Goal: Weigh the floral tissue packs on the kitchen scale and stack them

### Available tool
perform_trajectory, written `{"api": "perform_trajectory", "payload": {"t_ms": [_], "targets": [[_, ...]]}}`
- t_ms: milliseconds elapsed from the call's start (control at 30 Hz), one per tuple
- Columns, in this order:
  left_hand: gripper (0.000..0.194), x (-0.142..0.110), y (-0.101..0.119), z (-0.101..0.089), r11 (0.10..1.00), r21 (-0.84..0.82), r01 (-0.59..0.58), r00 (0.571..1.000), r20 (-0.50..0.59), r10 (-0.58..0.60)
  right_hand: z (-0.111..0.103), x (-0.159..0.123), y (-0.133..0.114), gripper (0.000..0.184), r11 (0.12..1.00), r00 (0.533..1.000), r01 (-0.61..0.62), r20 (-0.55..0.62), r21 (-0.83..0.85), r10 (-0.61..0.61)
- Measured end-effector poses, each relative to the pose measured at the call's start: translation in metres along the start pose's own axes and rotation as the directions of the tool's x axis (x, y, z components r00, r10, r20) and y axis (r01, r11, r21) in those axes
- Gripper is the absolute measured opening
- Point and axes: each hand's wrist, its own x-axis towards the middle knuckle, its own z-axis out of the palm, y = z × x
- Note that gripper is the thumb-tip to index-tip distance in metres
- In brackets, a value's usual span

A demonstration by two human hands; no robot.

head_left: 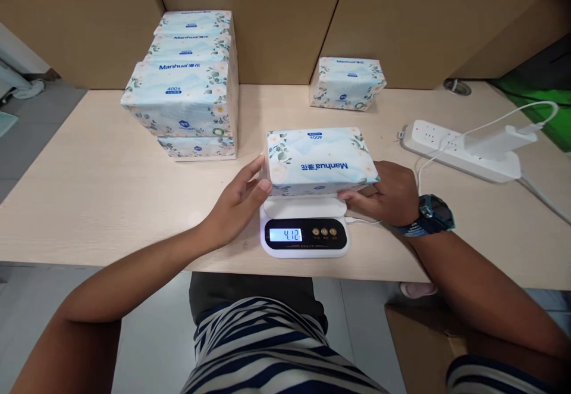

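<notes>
A white and pale-blue floral pack of tissues (319,156) sits over the white digital scale (306,251), its printing upside down to me. The scale's lit display reads 4.12. My left hand (238,200) presses the pack's left side, thumb at the near corner. On the opposite side my right hand (388,194) grips the right end, with its thumb along the near lower edge and its other fingers partly hidden behind the pack. Whether the pack rests with its full weight on the scale plate I cannot tell.
Several matching tissue packs (178,99) are stacked at the back left. One more tissue pack (348,84) stands at the back against the brown panel (267,19). To the right lies a white power strip (468,153) with a plugged-in charger (502,142) and cables. A cardboard box (414,346) is below the table.
</notes>
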Motion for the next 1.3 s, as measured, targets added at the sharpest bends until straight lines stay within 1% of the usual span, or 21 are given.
{"api": "perform_trajectory", "payload": {"t_ms": [67,100,133,167,200,267,333,400,467,567,667,767,933,1033,1133,1200,1267,1300], "targets": [[0.060,0.003,0.000,0.000,0.999,0.048,-0.001,1.000,-0.029,0.003,0.000,0.000,0.000,0.058,1.000,1.000,-0.009,0.015,-0.021,0.009],[0.059,0.005,0.001,0.000,0.995,0.090,-0.037,0.997,-0.070,0.043,-0.001,0.000,0.000,0.060,1.000,1.000,-0.007,0.018,-0.030,0.007],[0.057,0.006,0.002,-0.001,0.985,0.145,-0.091,0.988,-0.113,0.108,-0.001,0.000,0.000,0.061,0.999,1.000,-0.002,0.018,-0.032,0.002],[0.054,0.007,0.003,-0.001,0.967,0.211,-0.146,0.975,-0.134,0.177,-0.002,0.001,-0.001,0.062,1.000,1.000,0.006,0.015,-0.027,-0.006],[0.052,0.008,0.004,-0.002,0.941,0.276,-0.197,0.963,-0.128,0.239,-0.003,0.002,-0.002,0.062,1.000,1.000,0.017,0.008,-0.013,-0.017],[0.054,0.010,0.007,-0.004,0.878,0.387,-0.283,0.943,-0.054,0.328,-0.006,0.005,-0.006,0.062,0.999,0.999,0.046,-0.013,0.023,-0.046],[0.055,0.012,0.008,-0.005,0.806,0.475,-0.353,0.925,0.046,0.378,-0.008,0.008,-0.009,0.063,0.996,0.996,0.081,-0.047,0.046,-0.079],[0.054,0.014,0.008,-0.005,0.733,0.540,-0.413,0.899,0.113,0.423,-0.009,0.010,-0.012,0.064,0.994,0.993,0.099,-0.062,0.044,-0.096],[0.053,0.016,0.005,-0.005,0.692,0.559,-0.456,0.877,0.153,0.455,-0.010,0.011,-0.015,0.065,0.995,0.995,0.088,-0.046,0.038,-0.087],[0.052,0.020,0.002,-0.005,0.684,0.526,-0.505,0.853,0.182,0.489,-0.010,0.011,-0.017,0.064,0.995,0.995,0.095,-0.043,0.031,-0.094],[0.050,0.021,0.000,-0.007,0.669,0.508,-0.543,0.833,0.227,0.504,-0.012,0.011,-0.019,0.059,0.991,0.989,0.136,-0.068,0.012,-0.134],[0.046,0.020,0.000,-0.009,0.636,0.523,-0.568,0.819,0.282,0.500,-0.014,0.013,-0.019,0.057,0.986,0.984,0.169,-0.061,-0.005,-0.169],[0.039,0.022,-0.001,-0.008,0.559,0.555,-0.616,0.778,0.312,0.546,-0.018,0.017,-0.020,0.057,0.960,0.960,0.265,-0.070,-0.091,-0.272],[0.040,0.023,-0.002,-0.007,0.500,0.563,-0.658,0.736,0.338,0.587,-0.019,0.019,-0.022,0.054,0.949,0.951,0.285,-0.083,-0.132,-0.297],[0.035,0.024,0.000,-0.009,0.405,0.592,-0.697,0.680,0.365,0.636,-0.019,0.019,-0.025,0.048,0.934,0.939,0.310,-0.094,-0.176,-0.330],[0.029,0.025,0.006,-0.013,0.328,0.608,-0.723,0.632,0.391,0.669,-0.022,0.017,-0.025,0.044,0.928,0.929,0.322,-0.124,-0.187,-0.348],[0.028,0.027,0.019,-0.017,0.255,0.612,-0.748,0.579,0.417,0.700,-0.029,0.013,-0.020,0.042,0.922,0.912,0.338,-0.178,-0.188,-0.370],[0.030,0.030,0.028,-0.017,0.216,0.608,-0.764,0.546,0.430,0.719,-0.034,0.009,-0.016,0.042,0.940,0.925,0.296,-0.194,-0.166,-0.326]]}}
